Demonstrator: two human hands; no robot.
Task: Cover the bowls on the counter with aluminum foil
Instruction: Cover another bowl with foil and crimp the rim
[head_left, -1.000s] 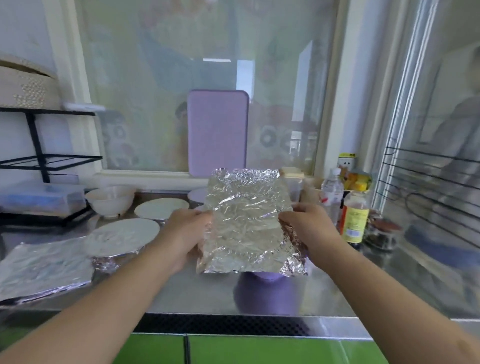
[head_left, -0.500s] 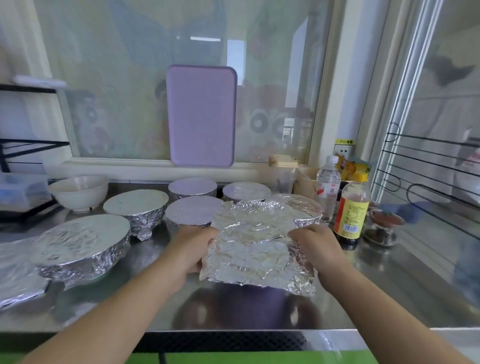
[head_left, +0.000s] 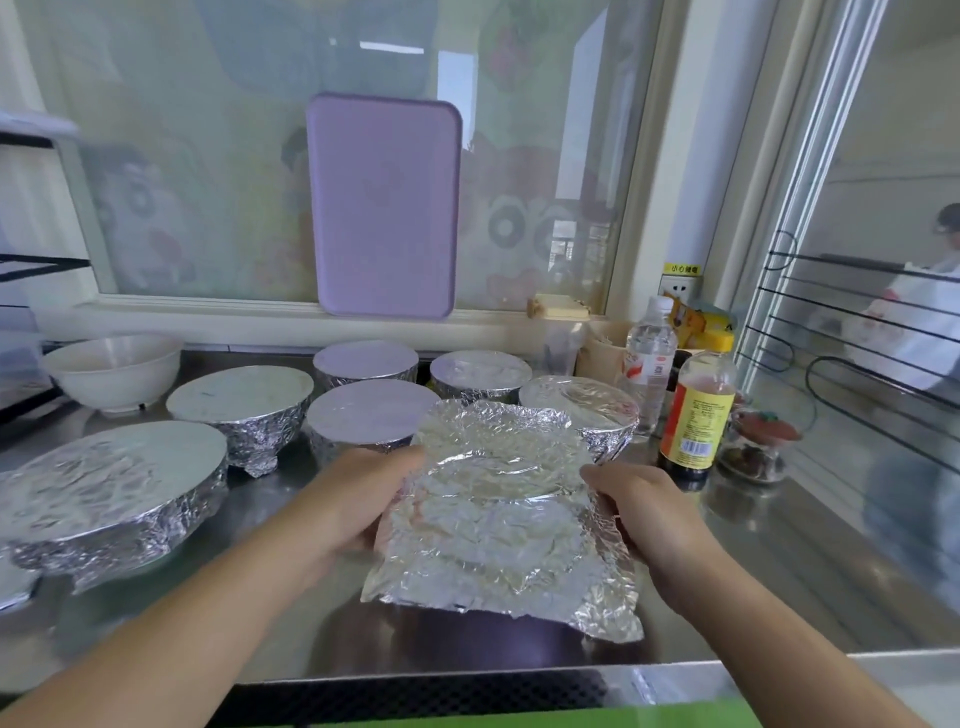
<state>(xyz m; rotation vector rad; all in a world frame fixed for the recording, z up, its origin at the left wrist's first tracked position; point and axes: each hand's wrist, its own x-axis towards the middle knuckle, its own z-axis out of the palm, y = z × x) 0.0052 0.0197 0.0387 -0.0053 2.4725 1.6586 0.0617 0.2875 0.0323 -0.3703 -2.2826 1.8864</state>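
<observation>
Crinkled silver aluminium foil sheet (head_left: 498, 514) now lies low and nearly flat over the steel counter (head_left: 779, 561) in the head view, where a second ago it was held upright at chest height in front of the window. Both hands have brought it down, so the step in hand looks like settling it over a bowl. A round ridge pressed into the sheet's middle suggests a rim beneath, though the bowl itself is hidden and I cannot be sure the sheet touches it.

The left hand (head_left: 358, 499) grips the sheet's left edge, fingers curled under it; the right hand (head_left: 639, 509) pinches the right edge the same way. The sheet is heavily wrinkled, roughly rectangular, with its near corner hanging loose toward the counter's front edge.

Behind it stand six foil-covered bowls: a large one at far left (head_left: 109, 488), a footed one (head_left: 241, 400), and four smaller ones (head_left: 371, 413) clustered ahead. One white plastic bowl (head_left: 111, 371) at the back left remains uncovered, so by my judgement the task is near its end but not done.
</observation>
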